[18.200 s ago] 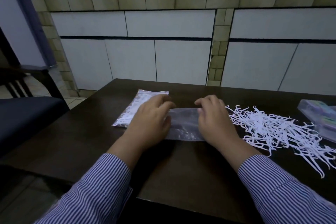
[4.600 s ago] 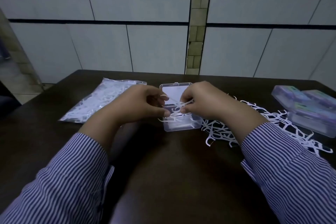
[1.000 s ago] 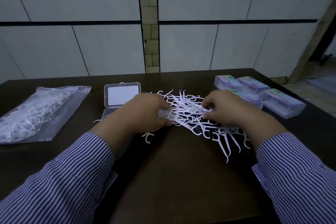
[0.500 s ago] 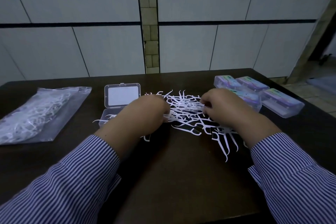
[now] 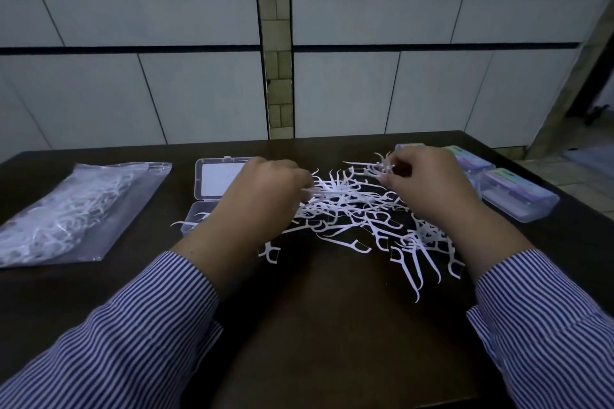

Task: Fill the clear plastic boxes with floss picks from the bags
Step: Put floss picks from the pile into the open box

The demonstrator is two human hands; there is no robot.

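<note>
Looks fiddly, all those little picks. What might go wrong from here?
Three likely snags. The loose picks lie hooked together, so the bunch the right hand pinches may drag others along and scatter them. The left hand and its wrist hang over the open box, where a pick already pokes over the rim; a nudge could tip it out. Some picks lie near the table front edge and could be swept off.
</note>
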